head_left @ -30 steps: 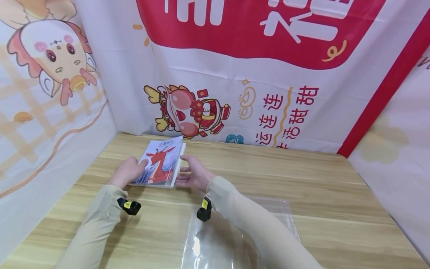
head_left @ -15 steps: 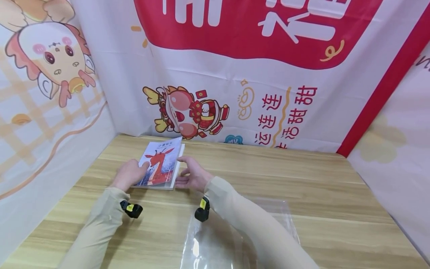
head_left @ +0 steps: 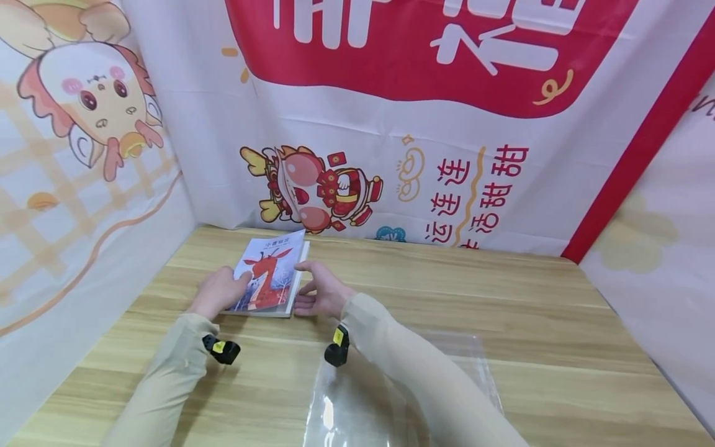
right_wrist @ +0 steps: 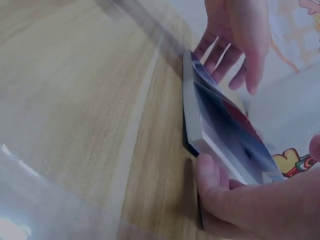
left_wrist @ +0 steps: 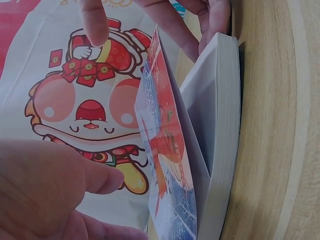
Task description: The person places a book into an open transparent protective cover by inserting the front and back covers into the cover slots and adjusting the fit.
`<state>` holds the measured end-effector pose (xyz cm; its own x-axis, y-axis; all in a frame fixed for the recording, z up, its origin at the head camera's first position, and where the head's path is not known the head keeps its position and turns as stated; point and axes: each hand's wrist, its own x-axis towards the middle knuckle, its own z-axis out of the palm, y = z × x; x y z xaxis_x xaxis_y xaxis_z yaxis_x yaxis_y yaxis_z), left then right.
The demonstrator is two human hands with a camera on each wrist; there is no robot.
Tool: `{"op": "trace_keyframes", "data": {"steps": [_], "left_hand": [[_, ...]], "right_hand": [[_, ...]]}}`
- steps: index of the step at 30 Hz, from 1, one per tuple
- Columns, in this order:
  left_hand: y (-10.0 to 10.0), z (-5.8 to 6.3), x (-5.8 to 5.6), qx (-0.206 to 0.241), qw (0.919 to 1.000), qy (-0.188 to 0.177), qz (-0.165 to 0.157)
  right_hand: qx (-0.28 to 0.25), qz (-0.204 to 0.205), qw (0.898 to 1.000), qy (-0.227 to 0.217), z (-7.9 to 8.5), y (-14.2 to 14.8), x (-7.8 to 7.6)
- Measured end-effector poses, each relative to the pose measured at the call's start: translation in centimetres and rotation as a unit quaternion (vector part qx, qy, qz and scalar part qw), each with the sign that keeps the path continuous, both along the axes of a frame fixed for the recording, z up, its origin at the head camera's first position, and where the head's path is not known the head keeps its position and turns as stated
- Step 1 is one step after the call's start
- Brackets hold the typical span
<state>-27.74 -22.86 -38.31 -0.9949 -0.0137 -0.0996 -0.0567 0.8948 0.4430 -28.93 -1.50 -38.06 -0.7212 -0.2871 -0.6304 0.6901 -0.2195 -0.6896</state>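
A paperback book [head_left: 274, 282] with a red giraffe on its blue cover lies at the table's back left. Its front cover [left_wrist: 172, 160] stands lifted off the page block [left_wrist: 225, 115] along the right side. My left hand [head_left: 220, 290] is at the book's left edge, its thumb over the cover and its fingers [right_wrist: 217, 57] loosely extended by the edge. At the right edge, my right hand [head_left: 324, 292] has its fingertips [right_wrist: 205, 172] against the page block's side. Its thumb [left_wrist: 95, 25] is raised, apart from the lifted cover.
A clear plastic sheet or sleeve [head_left: 346, 397] lies on the wooden table [head_left: 530, 310] at the front, partly under my right forearm. Printed cloth walls [head_left: 391, 112] stand behind the table and on both sides. Each wrist carries a small black camera [head_left: 221, 349].
The hands and book hold nearly the same pose. My left hand has shifted slightly right over the cover; the view itself has moved a little.
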Motion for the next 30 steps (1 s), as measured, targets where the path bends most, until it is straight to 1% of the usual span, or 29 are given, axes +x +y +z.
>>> {"op": "trace_keyframes", "data": {"steps": [3, 8, 15, 19, 24, 30], "left_hand": [[-0.1, 0.0, 0.0, -0.005, 1.0, 0.001, 0.002], [-0.2, -0.1, 0.0, -0.009, 1.0, -0.002, 0.003], [-0.1, -0.1, -0.1, 0.0, 0.9999, -0.01, 0.008], [0.3, -0.2, -0.3, 0.0, 1.0, -0.003, 0.004], [0.4, -0.3, -0.2, -0.004, 1.0, -0.004, 0.0], [-0.1, 0.0, 0.0, 0.022, 0.9997, -0.01, 0.0]], "right_hand": [[0.0, 0.013, 1.0, -0.005, 0.1, 0.0, -0.2], [0.005, 0.024, 1.0, -0.016, 0.1, -0.1, -0.6], [0.014, 0.039, 0.999, -0.016, 0.0, 0.1, -0.9], [0.013, 0.047, 0.999, -0.023, 0.0, 0.6, -1.1], [0.007, 0.05, 0.998, -0.032, -0.1, 0.8, -1.3], [-0.011, 0.047, 0.999, -0.023, 0.0, 0.7, -1.1]]}}
